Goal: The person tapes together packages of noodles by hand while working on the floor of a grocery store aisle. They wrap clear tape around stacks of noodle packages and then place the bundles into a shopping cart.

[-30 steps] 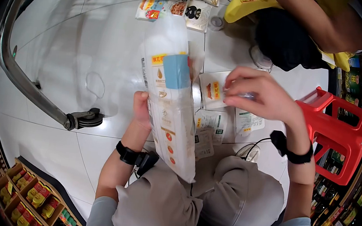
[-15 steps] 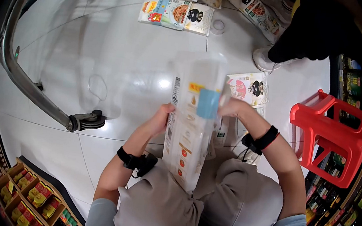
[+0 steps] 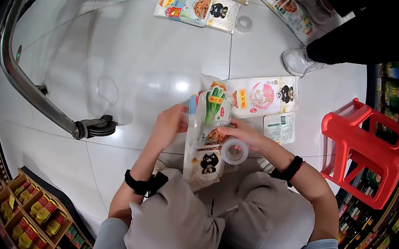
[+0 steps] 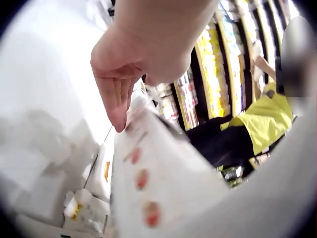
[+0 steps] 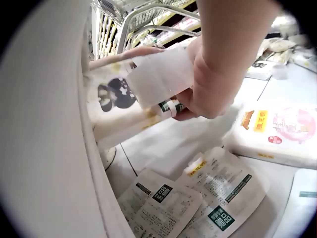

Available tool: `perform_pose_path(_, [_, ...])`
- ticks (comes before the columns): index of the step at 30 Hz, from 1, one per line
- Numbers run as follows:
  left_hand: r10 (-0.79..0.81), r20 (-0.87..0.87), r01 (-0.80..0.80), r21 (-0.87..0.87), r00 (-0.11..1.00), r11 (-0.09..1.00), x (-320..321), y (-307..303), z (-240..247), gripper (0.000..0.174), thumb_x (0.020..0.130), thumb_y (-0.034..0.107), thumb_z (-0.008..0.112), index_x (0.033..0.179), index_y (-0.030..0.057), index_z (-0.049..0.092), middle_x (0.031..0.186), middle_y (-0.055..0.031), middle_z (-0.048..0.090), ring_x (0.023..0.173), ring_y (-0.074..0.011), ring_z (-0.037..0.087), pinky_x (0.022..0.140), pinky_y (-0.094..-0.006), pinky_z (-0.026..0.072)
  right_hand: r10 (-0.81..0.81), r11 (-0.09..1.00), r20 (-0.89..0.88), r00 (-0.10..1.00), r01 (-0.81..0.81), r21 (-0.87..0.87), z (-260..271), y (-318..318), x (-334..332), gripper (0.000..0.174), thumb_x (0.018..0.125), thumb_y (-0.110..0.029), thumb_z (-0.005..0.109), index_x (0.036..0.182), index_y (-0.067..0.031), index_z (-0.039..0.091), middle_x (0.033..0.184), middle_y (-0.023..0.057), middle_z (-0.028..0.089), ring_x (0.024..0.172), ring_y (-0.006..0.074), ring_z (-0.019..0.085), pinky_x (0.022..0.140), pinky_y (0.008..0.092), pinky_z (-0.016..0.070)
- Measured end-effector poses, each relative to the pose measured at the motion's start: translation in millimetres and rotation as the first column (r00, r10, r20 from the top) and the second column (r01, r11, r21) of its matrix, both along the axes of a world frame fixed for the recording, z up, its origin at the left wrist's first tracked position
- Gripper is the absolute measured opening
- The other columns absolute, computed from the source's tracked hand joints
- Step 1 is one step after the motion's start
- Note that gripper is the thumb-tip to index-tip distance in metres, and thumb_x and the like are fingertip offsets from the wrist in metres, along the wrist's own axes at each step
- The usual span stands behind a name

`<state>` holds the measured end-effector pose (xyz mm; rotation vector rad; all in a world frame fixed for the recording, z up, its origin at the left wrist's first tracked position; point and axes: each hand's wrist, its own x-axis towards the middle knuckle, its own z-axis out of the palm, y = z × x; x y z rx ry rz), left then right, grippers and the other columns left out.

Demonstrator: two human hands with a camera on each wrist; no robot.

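Observation:
In the head view a noodle package (image 3: pixel 207 162) stands upright before the knees, its front printed with spring onions, a noodle bowl and a black cartoon animal. My right hand (image 3: pixel 246 134) grips its right side, thumb on the front. A roll of clear tape (image 3: pixel 234 151) hangs at that hand; in the right wrist view the tape roll (image 5: pixel 161 78) lies between hand and package. My left hand (image 3: pixel 170 123) is at the package's left edge. The left wrist view shows its fingers (image 4: pixel 115 106) straight, tips touching the package's upper edge.
Another noodle package (image 3: pixel 261 96) and pale pouches (image 3: pixel 279 127) lie on the tiled floor. Beyond are more noodle packages (image 3: pixel 195 8), a second tape roll (image 3: pixel 244 24) and a person's shoe (image 3: pixel 297 63). A red stool (image 3: pixel 364 148) stands right, a metal cart frame (image 3: pixel 41 91) left.
The package has turned, its colourful front now facing up. My right hand came from the floor packages to its right side with the tape roll. The person in yellow moved away, upper right.

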<state>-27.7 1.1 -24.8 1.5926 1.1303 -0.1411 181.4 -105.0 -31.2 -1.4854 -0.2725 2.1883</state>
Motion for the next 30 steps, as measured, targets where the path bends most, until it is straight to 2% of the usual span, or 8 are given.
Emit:
perform_pose_path(2, [0.515,0.183,-0.395,-0.449,0.837,0.801,-9.1,-5.9,-15.3,0.052,0.081,0.035,0.058,0.119,0.0027,0.043,0.095,-0.0211,0.059,0.078,-0.0298,0.061,0.068,-0.0338,0.0478,-0.045,0.998,0.041,0.998,0.043,0.035,-2.1,1.6,-2.2,0.049,0.078,-0.027,0.067,0.116,-0.0018,0.049,0.106,0.0074,0.057,0.094,0.0125,0.055,0.08,0.0275,0.0456])
perform_pose_path(3, [0.519,0.175,-0.401,-0.45,0.837,0.798,-9.7,-14.5,-26.3,0.052,0.081,0.035,0.058,0.119,0.0027,0.043,0.095,-0.0211,0.059,0.078,-0.0298,0.061,0.068,-0.0338,0.0478,-0.054,0.998,0.087,0.995,0.051,0.03,-2.3,2.6,-4.2,0.052,0.077,-0.027,0.067,0.118,-0.0016,0.048,0.11,0.0079,0.056,0.097,0.0136,0.054,0.081,0.0274,0.0448])
perform_pose_path(5, [0.068,0.198,-0.094,0.129,0.978,0.987,-1.8,-29.3,-42.9,0.059,0.078,0.034,0.064,0.123,0.0035,0.041,0.102,-0.0166,0.057,0.082,-0.024,0.06,0.069,-0.0311,0.048,-0.063,0.998,0.127,0.99,0.059,0.035,-5.7,5.2,-7.0,0.055,0.077,-0.027,0.067,0.12,-0.0014,0.046,0.113,0.0084,0.055,0.1,0.0146,0.053,0.083,0.0274,0.044])
perform_pose_path(10, [0.444,0.312,-0.367,-0.277,0.84,0.888,-2.2,-27.4,-69.4,0.063,0.071,0.007,0.071,0.125,-0.0011,0.039,0.087,-0.0071,0.061,0.077,-0.0119,0.06,0.064,-0.0245,0.0475,0.13,0.98,0.15,0.98,-0.15,0.129,-8.4,15.6,3.3,0.061,0.076,-0.027,0.067,0.125,-0.0031,0.041,0.117,0.0099,0.052,0.105,0.0157,0.05,0.087,0.0288,0.0415])
perform_pose_path(13, [0.409,0.321,-0.343,-0.243,0.854,0.907,-8.3,-23.1,-79.5,0.06,0.072,0.007,0.07,0.124,-0.0012,0.041,0.084,-0.0061,0.061,0.076,-0.0125,0.06,0.066,-0.0241,0.0477,0.161,0.978,0.079,0.984,-0.17,0.124,-27.5,13.1,12.3,0.058,0.075,-0.026,0.067,0.123,-0.0039,0.044,0.114,0.0082,0.054,0.101,0.0134,0.051,0.08,0.0286,0.044])
perform_pose_path(17, [0.409,0.328,-0.3,-0.335,0.852,0.893,-10.3,-14.7,-61.9,0.061,0.071,0.007,0.07,0.124,-0.001,0.042,0.087,-0.0065,0.06,0.075,-0.0124,0.059,0.067,-0.0236,0.0474,0.187,0.979,-0.045,0.981,-0.189,-0.074,-22.1,8.9,25.8,0.046,0.075,-0.02,0.065,0.113,0.0,0.048,0.092,0.0048,0.058,0.074,0.0067,0.056,0.051,0.0205,0.0451])
perform_pose_path(23, [0.518,0.429,-0.457,-0.244,0.74,0.855,-6.1,-29.9,-45.6,0.05,0.073,0.004,0.067,0.117,-0.0027,0.045,0.098,-0.0096,0.057,0.078,-0.0144,0.06,0.068,-0.0248,0.0488,0.089,0.995,-0.013,0.996,-0.09,-0.047,-4.5,14.8,25.5,0.035,0.076,-0.013,0.062,0.107,0.0008,0.051,0.087,0.0052,0.058,0.069,0.006,0.056,0.046,0.0183,0.0437])
perform_pose_path(30, [0.644,0.323,-0.562,-0.318,0.693,0.764,-5.8,-23.6,-69.8,0.017,0.074,0.0,0.065,0.083,-0.0024,0.052,0.105,-0.0138,0.058,0.08,-0.0148,0.059,0.069,-0.0245,0.0493,-0.018,1.0,0.011,1.0,0.018,0.004,-9.2,17.1,10.8,0.041,0.075,-0.012,0.063,0.111,0.0012,0.049,0.09,0.0051,0.058,0.071,0.0065,0.057,0.047,0.0174,0.0438])
